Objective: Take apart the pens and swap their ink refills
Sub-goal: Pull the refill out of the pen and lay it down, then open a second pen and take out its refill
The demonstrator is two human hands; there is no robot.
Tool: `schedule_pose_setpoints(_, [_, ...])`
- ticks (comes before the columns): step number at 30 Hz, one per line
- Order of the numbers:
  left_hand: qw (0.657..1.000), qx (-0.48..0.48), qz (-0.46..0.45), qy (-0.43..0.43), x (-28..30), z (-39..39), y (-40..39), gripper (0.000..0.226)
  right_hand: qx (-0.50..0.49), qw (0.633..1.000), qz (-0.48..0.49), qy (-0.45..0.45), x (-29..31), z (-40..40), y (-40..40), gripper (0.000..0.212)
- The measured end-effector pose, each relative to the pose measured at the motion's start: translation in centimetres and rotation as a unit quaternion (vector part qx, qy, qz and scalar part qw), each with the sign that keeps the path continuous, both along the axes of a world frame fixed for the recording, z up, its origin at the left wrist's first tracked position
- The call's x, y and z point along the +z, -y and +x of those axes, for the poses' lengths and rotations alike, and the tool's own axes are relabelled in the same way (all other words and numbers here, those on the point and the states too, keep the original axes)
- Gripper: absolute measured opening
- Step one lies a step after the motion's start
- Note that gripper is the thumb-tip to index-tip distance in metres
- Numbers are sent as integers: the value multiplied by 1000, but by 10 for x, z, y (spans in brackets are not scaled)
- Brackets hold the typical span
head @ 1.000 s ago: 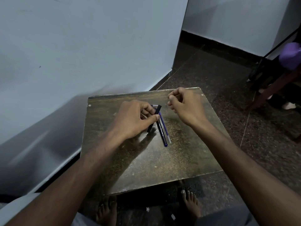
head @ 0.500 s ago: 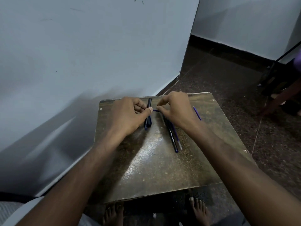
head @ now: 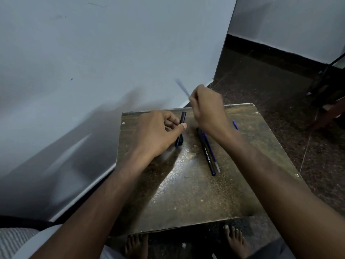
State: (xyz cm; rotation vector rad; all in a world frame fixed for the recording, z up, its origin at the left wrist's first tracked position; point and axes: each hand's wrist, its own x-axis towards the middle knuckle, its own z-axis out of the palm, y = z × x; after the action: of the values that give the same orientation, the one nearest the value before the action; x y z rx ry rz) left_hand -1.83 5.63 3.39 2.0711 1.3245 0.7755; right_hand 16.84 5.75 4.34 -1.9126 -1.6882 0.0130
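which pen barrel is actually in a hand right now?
The short black barrel, pinched in the left hand. The long black pen lies untouched on the table.

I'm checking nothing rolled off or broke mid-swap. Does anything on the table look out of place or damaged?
Nothing looks damaged. One small blue piece lies alone near the table's right edge, apart from the black pen. The left hand holds a black barrel; the right hand lifts a blurred refill.

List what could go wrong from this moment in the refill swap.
The right hand lifts a thin refill, blurred with motion; it could bend or slip. A small blue piece lies near the table edge and might roll off. The left hand pinches the black barrel lightly; it may twist loose.
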Motion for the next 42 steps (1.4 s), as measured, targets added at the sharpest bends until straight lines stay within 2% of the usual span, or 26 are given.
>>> schedule_pose_setpoints(2, [1000,-8,4,5,-1,-1,0,18,-11,987,59,-150,9,4,5,16])
schedule_pose_setpoints(4, [1000,-21,5,4,-1,0,2,18,15,949,57,-309,13,7,17,20])
schedule_pose_setpoints(6, [1000,-29,7,-7,-1,1,5,16,45,916,37,-396,12,7,28,22])
schedule_pose_setpoints(12, [998,-56,6,-16,-1,6,11,14,73,892,3,-446,11,11,51,20])
schedule_pose_setpoints(16, [998,-64,8,-24,-1,11,16,15,76,898,-1,-434,11,16,56,25])
schedule_pose_setpoints(19, [997,-70,10,-21,-2,12,17,16,79,898,-4,-432,9,19,56,19])
schedule_pose_setpoints(24, [997,-71,13,-27,0,12,16,13,95,915,-28,-391,4,20,55,15])
schedule_pose_setpoints(27, [998,-59,9,3,2,9,13,13,106,922,-39,-371,4,20,56,17])
schedule_pose_setpoints(31, [999,9,30,37,5,-1,4,14,79,929,-16,-360,5,16,54,25])
schedule_pose_setpoints(34, [996,58,49,40,6,-12,-3,17,57,976,-31,-206,1,12,52,15])
schedule_pose_setpoints(37, [995,82,54,37,7,-20,-5,15,91,992,-63,-66,4,0,54,16])
schedule_pose_setpoints(39, [994,95,47,38,7,-22,-6,14,135,985,-104,26,3,-7,55,33])
schedule_pose_setpoints(42, [993,99,46,39,6,-22,-7,17,147,959,-180,164,1,-16,56,61])
